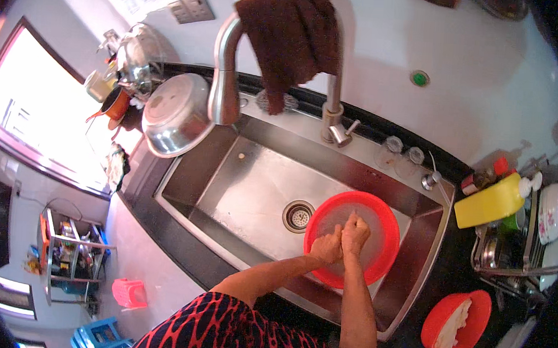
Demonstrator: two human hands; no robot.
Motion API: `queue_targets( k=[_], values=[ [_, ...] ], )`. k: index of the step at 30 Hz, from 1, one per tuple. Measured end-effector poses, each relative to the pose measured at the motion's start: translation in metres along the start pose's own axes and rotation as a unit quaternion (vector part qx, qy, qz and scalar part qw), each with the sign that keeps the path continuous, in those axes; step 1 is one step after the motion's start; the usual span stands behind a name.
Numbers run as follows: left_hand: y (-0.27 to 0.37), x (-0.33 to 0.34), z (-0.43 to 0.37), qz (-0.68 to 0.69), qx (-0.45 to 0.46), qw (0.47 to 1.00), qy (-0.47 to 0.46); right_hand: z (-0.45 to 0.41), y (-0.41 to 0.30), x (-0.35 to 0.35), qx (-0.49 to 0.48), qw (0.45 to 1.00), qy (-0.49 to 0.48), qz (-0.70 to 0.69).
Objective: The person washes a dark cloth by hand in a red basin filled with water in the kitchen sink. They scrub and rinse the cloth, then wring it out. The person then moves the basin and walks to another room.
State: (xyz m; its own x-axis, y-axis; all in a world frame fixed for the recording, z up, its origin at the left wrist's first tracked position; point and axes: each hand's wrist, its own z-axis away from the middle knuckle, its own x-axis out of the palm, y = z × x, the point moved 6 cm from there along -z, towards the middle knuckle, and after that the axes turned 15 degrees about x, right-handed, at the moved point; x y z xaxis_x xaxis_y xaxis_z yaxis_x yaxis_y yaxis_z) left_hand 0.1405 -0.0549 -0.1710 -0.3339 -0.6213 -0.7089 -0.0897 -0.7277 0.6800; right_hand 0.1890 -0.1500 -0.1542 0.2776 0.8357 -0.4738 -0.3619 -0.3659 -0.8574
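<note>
A round red plastic basin [311,225] stands in the right part of a stainless steel sink [253,191], just right of the drain strainer [299,217]. Cloudy greyish liquid fills part of it. Both of my hands are over the basin, pressed close together with curled fingers. My left hand [328,247] meets the side of my right hand [355,234], which is balled into a fist. Whatever may be inside the fingers is hidden. On the dark counter to the right, a red plastic scoop with a handle [477,328] holds a whitish soft mass [453,327].
A gooseneck faucet [333,93] draped with a brown cloth [289,34] rises behind the sink. An upturned metal bowl [179,113] stands at the left corner. Two small glass jars [391,155] line the back ledge. At right are a yellow pump bottle [490,201] and a dish rack [500,272].
</note>
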Motion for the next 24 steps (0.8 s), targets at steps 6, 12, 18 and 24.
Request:
queue_targets(
  k=[6,12,18,24],
  values=[
    [0.027,-0.004,0.007,-0.058,0.154,0.986,0.009,-0.014,0.031,-0.005,0.244,0.964,-0.042,-0.1],
    [0.073,-0.044,0.017,0.037,0.24,0.969,0.039,-0.032,0.056,-0.026,0.418,0.813,-0.115,-0.388],
    [0.066,-0.08,0.016,0.289,0.209,0.903,0.24,0.019,-0.037,-0.051,0.027,0.929,-0.246,-0.276],
    [0.053,-0.123,0.023,0.384,0.053,0.836,0.388,0.1,-0.07,-0.049,-0.119,0.977,-0.163,-0.074]
  ],
)
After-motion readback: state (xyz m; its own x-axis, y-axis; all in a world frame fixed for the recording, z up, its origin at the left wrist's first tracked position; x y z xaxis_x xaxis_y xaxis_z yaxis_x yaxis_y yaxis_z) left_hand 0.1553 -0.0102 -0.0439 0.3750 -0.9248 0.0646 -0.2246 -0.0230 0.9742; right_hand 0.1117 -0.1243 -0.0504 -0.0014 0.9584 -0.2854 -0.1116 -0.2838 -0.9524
